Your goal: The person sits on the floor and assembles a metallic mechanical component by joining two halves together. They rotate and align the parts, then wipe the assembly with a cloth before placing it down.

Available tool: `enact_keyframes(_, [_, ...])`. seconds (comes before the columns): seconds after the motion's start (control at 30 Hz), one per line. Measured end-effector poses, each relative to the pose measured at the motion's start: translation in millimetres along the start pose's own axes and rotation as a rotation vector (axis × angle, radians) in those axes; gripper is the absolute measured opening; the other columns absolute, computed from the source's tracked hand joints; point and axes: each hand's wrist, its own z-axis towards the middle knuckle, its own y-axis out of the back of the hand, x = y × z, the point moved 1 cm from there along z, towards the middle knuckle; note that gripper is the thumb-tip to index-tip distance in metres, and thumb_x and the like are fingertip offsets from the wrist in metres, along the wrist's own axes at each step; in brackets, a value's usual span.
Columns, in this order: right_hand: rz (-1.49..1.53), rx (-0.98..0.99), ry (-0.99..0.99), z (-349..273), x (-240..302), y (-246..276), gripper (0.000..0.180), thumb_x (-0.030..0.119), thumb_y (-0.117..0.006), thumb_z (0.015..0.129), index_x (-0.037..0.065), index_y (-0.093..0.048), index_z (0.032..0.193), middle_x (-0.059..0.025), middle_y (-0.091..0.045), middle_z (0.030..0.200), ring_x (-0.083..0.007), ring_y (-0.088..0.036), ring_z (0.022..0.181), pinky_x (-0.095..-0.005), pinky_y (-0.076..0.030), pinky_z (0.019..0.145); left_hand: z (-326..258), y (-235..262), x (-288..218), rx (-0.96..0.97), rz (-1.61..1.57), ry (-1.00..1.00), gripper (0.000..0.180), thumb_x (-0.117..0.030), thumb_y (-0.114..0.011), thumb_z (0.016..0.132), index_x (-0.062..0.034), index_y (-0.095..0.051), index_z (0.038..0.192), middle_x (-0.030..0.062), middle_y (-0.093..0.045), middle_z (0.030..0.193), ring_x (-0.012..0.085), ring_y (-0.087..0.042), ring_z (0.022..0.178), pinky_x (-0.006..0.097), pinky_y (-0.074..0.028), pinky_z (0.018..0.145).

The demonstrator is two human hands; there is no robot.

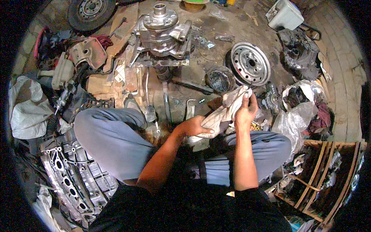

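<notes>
While the person squats on the oily floor, an engine block [73, 174] lies to the left of the grey rag [226, 110], beyond the bent knee. At the rag's lower end the left hand [197, 125] grips the cloth with curled fingers. Its upper end is bunched in the right hand [245, 110], which is closed round it. Behind the rag stands a gearbox housing [162, 33], and a steel wheel rim [249, 63] leans just to its upper right.

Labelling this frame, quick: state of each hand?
Left hand: closed on the lower end of the dirty white rag.
Right hand: closed on the rag's upper part.
</notes>
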Motion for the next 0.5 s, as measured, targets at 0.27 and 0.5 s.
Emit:
enact_keyframes(0.27, [-0.11,0.176,-0.068,-18.4,-2.9,-18.9,0.033,0.022,-0.065,0.096,-0.007,-0.067,0.111,-0.02,-0.071,0.108,-0.0241,-0.065,0.103,-0.0364,-0.048,0.093,10.9,18.2,25.5,-0.422,-1.141,0.034,0.039,-0.031,-0.064,0.084,0.001,-0.069,0.105,0.0155,-0.072,0.095,0.0301,-0.069,0.087,0.042,-0.055,0.08])
enact_keyframes(0.5, [-0.345,0.426,0.377,-62.5,9.1,-56.2,0.022,0.009,-0.061,0.092,-0.005,-0.064,0.108,-0.0231,-0.059,0.103,-0.0411,-0.061,0.095,-0.0428,-0.048,0.083,3.2,7.7,16.1,-0.42,-1.784,-0.334,0.044,-0.035,-0.044,0.099,-0.0018,-0.06,0.122,0.0139,-0.066,0.118,0.0292,-0.064,0.108,0.041,-0.049,0.099])
